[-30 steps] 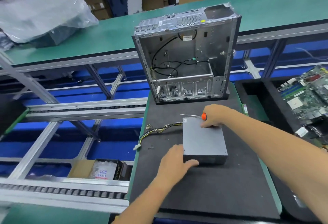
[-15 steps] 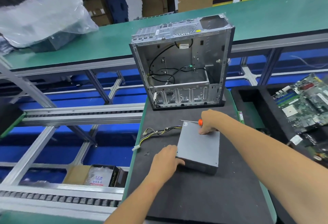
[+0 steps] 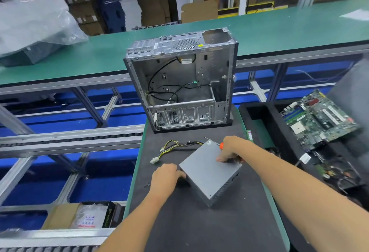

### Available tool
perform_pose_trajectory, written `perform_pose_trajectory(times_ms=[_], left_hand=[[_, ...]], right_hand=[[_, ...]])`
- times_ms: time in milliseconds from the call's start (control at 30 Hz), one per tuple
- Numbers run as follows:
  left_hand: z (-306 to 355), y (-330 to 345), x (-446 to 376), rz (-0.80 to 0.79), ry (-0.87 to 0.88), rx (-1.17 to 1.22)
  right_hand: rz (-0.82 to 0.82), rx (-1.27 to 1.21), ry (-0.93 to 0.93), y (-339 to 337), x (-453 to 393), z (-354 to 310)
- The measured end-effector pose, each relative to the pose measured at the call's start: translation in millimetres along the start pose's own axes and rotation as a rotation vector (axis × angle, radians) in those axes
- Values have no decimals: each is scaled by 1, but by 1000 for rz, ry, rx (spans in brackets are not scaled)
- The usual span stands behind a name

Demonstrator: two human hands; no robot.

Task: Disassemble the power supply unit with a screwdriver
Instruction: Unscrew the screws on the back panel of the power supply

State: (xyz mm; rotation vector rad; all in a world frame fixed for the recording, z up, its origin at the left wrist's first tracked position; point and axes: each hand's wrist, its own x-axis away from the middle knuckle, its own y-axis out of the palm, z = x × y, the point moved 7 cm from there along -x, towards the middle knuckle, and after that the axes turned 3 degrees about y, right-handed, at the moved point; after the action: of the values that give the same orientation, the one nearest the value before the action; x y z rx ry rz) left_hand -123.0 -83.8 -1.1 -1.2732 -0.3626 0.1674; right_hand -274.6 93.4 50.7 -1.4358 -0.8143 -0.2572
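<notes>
— Head view: what in the left hand (image 3: 167, 175)?
— Fingers curled against the near left corner of the power supply unit (image 3: 209, 173), gripping it; probably to brace the box or turn it.
— And the right hand (image 3: 229, 148)?
— Clenched round the screwdriver (image 3: 216, 144), orange handle poking out by the thumb, thin shaft running away to the left over the far corner. Fingertips pressed on the top face too, likely so tool and box can be managed together.
— Where exactly, the unit?
— Flat on the black mat (image 3: 199, 227), between both grips, set corner-on toward the wearer. Cable bundle (image 3: 175, 146) trailing from the far corner, beyond the left grip.
— Anything past the right grip?
— Empty computer case (image 3: 179, 83) upright further away; motherboard (image 3: 317, 117) well off to the outside, in a black tray.
— Tip on a screw?
— Cannot tell; apparently still hunting for a screwed face.
</notes>
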Motion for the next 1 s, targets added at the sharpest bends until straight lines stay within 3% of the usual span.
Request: perform_pose_trajectory(times_ms=[67,267,467,633,1000], left_hand=[[2,6,-4,-1,44,-116],[1,7,-28,-19,-43,9],[-10,20,-41,-181,-311,523],[-16,28,-43,-94,-389,730],[2,31,-39,-17,-249,607]], right_hand=[[-49,-89,40,6,2,11],[-213,-292,137,27,6,33],[-297,-471,150,48,6,32],[-278,-568,178,58,12,25],[-208,-700,121,56,16,32]])
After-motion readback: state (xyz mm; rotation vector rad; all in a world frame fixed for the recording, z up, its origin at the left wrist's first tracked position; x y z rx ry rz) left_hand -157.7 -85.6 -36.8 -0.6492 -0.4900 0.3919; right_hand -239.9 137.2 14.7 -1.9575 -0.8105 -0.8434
